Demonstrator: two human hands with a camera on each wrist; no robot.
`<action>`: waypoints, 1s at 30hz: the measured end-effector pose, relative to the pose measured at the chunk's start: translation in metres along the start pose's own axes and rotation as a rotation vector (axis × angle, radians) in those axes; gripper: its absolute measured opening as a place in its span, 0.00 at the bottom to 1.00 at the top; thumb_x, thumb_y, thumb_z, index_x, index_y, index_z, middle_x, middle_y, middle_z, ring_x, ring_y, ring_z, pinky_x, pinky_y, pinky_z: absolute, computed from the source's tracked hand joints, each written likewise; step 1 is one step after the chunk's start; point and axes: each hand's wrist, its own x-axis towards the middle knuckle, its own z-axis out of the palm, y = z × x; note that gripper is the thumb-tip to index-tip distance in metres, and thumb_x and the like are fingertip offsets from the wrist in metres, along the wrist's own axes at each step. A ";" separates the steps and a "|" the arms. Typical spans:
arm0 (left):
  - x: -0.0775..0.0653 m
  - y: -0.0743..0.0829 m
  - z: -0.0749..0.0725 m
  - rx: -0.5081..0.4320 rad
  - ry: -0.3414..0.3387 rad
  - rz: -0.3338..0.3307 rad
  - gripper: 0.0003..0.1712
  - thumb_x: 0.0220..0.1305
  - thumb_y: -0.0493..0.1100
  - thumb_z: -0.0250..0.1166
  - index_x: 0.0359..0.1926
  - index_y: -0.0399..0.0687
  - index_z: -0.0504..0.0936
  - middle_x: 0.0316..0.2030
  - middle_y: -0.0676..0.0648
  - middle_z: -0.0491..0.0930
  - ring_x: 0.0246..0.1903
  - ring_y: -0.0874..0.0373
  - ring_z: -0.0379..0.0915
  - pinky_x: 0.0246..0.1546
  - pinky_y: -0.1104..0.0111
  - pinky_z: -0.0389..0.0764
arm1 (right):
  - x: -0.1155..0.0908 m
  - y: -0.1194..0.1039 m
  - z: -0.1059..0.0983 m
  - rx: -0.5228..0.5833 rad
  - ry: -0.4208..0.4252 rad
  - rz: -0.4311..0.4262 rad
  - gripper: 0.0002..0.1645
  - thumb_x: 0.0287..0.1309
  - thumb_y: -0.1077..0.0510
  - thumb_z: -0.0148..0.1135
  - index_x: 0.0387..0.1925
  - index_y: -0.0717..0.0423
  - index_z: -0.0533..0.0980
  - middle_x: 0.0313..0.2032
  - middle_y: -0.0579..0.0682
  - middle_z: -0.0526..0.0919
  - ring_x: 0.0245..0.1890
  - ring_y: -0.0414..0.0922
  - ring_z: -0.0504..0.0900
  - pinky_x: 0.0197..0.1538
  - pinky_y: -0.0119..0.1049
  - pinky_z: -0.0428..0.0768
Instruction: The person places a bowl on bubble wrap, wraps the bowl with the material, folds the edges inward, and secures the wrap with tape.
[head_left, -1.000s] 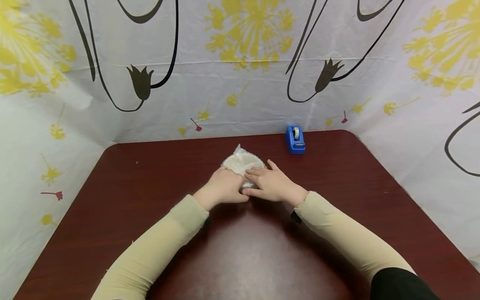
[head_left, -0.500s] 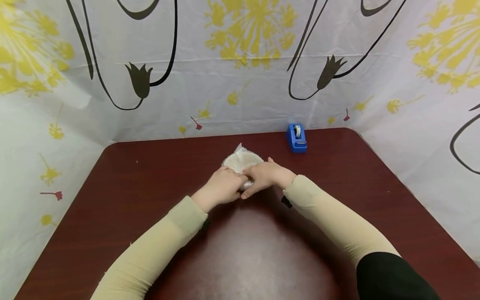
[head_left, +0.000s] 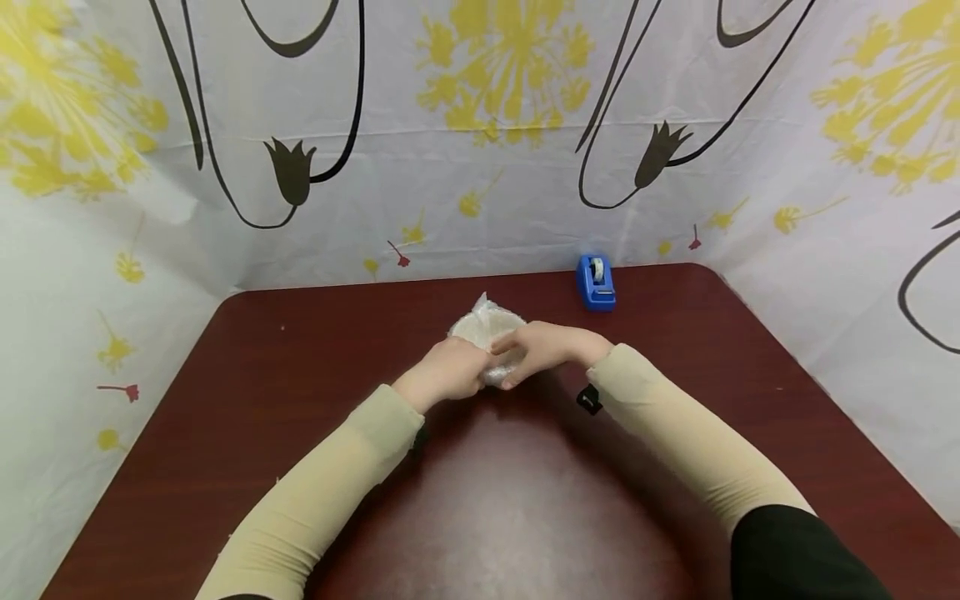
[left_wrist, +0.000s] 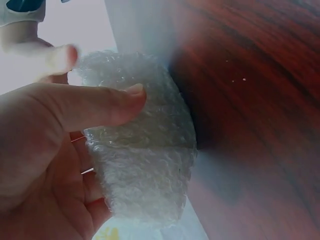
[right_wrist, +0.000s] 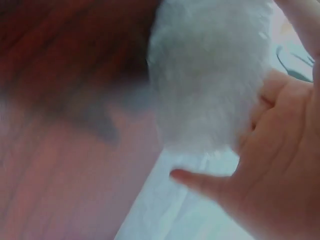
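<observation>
At the centre of the head view, the left hand (head_left: 450, 371) grips the bubble-wrapped bundle (head_left: 478, 327); the right hand (head_left: 549, 343) is beside it, thumb spread away.

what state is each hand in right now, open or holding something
Left hand: closed, holding the bubble-wrapped item.
Right hand: at the same item, one finger sticking out; whether it grips cannot be told.

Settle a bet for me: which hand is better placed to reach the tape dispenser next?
Probably the right hand: it is nearer the tape dispenser and has a digit clear of the bubble-wrapped bundle, while the left hand grips it.
</observation>
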 end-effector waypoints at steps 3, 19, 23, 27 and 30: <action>0.001 0.000 -0.002 -0.013 -0.024 -0.014 0.08 0.58 0.40 0.66 0.39 0.57 0.85 0.29 0.53 0.82 0.37 0.52 0.79 0.36 0.56 0.80 | -0.006 0.008 -0.014 0.091 0.055 -0.019 0.36 0.55 0.41 0.68 0.60 0.57 0.76 0.52 0.49 0.82 0.53 0.44 0.77 0.55 0.40 0.75; 0.002 -0.003 -0.001 -0.031 -0.039 -0.011 0.12 0.55 0.36 0.63 0.23 0.58 0.74 0.19 0.56 0.71 0.26 0.57 0.70 0.31 0.61 0.75 | -0.041 0.104 -0.074 0.296 0.546 0.489 0.26 0.69 0.51 0.54 0.58 0.66 0.75 0.50 0.66 0.79 0.43 0.58 0.81 0.38 0.41 0.82; 0.001 -0.002 0.000 -0.031 -0.026 -0.013 0.11 0.54 0.35 0.64 0.23 0.57 0.76 0.19 0.56 0.72 0.27 0.56 0.71 0.31 0.60 0.76 | -0.046 0.127 -0.067 0.451 0.579 0.589 0.27 0.68 0.54 0.52 0.60 0.70 0.71 0.53 0.69 0.74 0.37 0.53 0.84 0.38 0.44 0.84; 0.002 -0.001 0.001 -0.030 -0.010 -0.001 0.10 0.53 0.35 0.65 0.24 0.57 0.77 0.20 0.56 0.73 0.29 0.55 0.74 0.32 0.59 0.77 | -0.051 0.143 -0.058 0.509 0.573 0.651 0.27 0.68 0.56 0.50 0.62 0.71 0.68 0.54 0.69 0.73 0.32 0.47 0.83 0.41 0.48 0.84; 0.002 0.000 0.001 -0.028 -0.006 -0.001 0.10 0.53 0.35 0.65 0.24 0.57 0.77 0.20 0.56 0.73 0.29 0.55 0.75 0.32 0.58 0.77 | -0.053 0.149 -0.053 0.494 0.573 0.671 0.27 0.66 0.56 0.49 0.60 0.71 0.70 0.51 0.69 0.75 0.32 0.48 0.82 0.41 0.48 0.83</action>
